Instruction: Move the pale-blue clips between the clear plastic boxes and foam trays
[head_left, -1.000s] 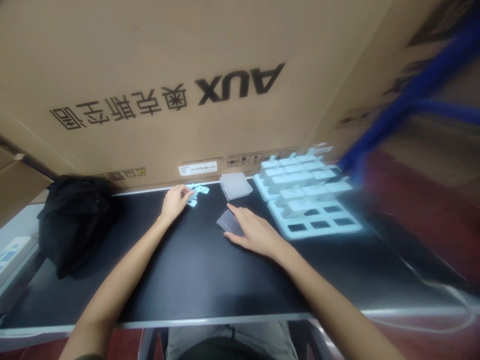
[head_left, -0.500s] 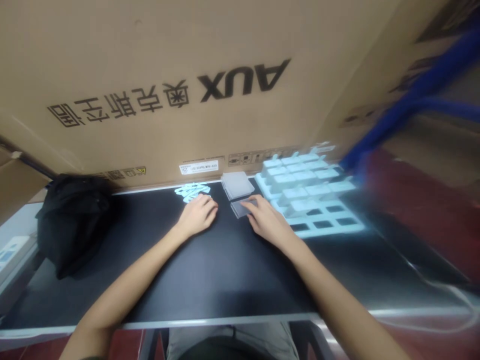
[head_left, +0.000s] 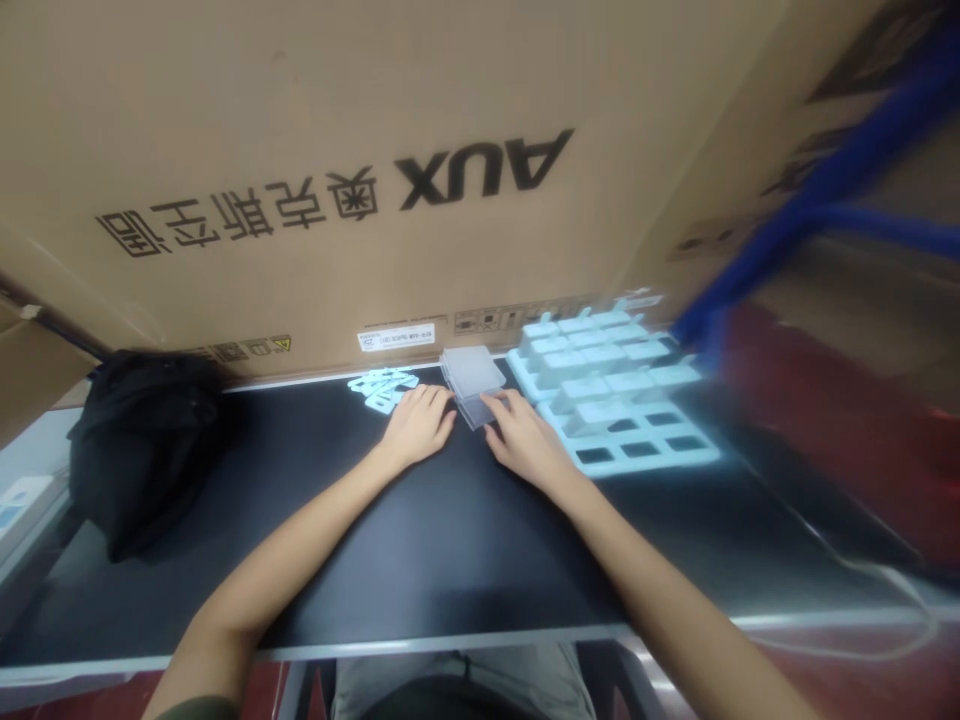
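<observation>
A stack of thin grey translucent sheets (head_left: 472, 371) lies on the black tabletop, with a smaller front stack of grey sheets (head_left: 475, 411) against its near side. My right hand (head_left: 525, 440) grips the front stack at its right edge, fingers on top and thumb at the near side. My left hand (head_left: 417, 425) is by the stack's left edge, fingers bent and thumb apart, with nothing visible in it. Whether its fingertips touch the sheets I cannot tell. Several loose light-blue flat pieces (head_left: 382, 386) lie just beyond my left hand.
On the right a light-blue tray (head_left: 652, 458) has rows of tabbed light-blue blocks (head_left: 585, 365) and several openings in front. A black cloth bag (head_left: 142, 450) sits at the left. Behind the table (head_left: 442, 570) stands a large cardboard box (head_left: 315, 290); a blue metal frame (head_left: 780, 215) is at the right.
My left hand has moved right, from the light-blue pieces to the grey sheets' left edge. The front stack now sits closer against the larger one, with my right hand still on it.
</observation>
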